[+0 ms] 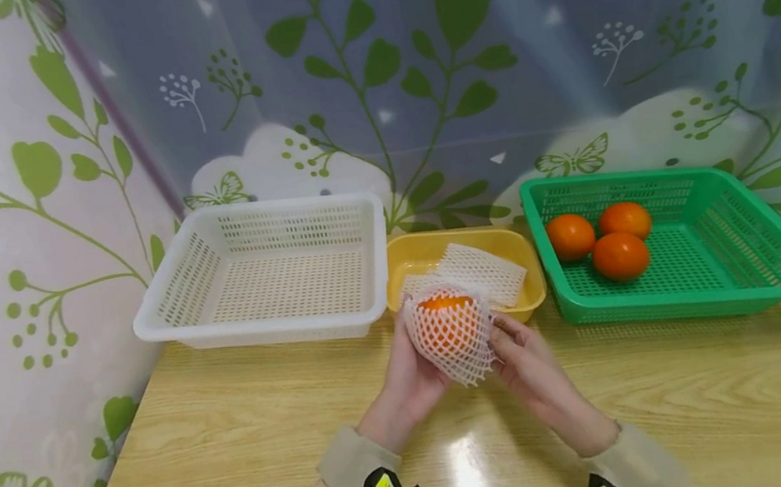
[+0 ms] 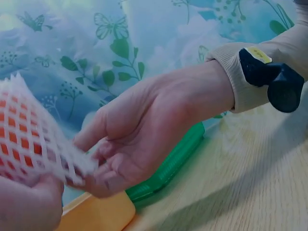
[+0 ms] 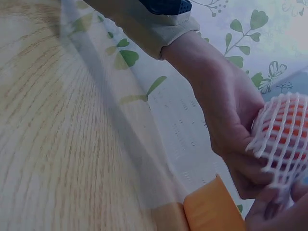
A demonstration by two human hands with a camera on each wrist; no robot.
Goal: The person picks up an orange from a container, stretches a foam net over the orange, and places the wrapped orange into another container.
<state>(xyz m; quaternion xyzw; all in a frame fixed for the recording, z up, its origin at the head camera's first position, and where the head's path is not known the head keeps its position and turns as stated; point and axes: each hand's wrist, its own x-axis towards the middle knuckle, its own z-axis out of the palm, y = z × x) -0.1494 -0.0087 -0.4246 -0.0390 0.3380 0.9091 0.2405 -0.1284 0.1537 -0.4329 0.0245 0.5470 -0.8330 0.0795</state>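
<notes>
Here, head view: my left hand point(image 1: 408, 377) cupped the orange fruit point(image 1: 446, 302) near the yellow tub point(image 1: 407, 253); my right hand point(image 1: 537, 375) pinched its foam net point(image 1: 466, 363). Left wrist: right fingertips at net's edge. Right wrist: left fingers curved round fruit.

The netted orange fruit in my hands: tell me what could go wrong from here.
The orange fruit rests in the left hand and might slip out if the right hand tugs too hard on the net's edge.

The foam net is a thin open mesh, so it could stretch or tear where the right fingers pinch it.

White netting lies close by in the yellow tray and might get snagged.
</notes>
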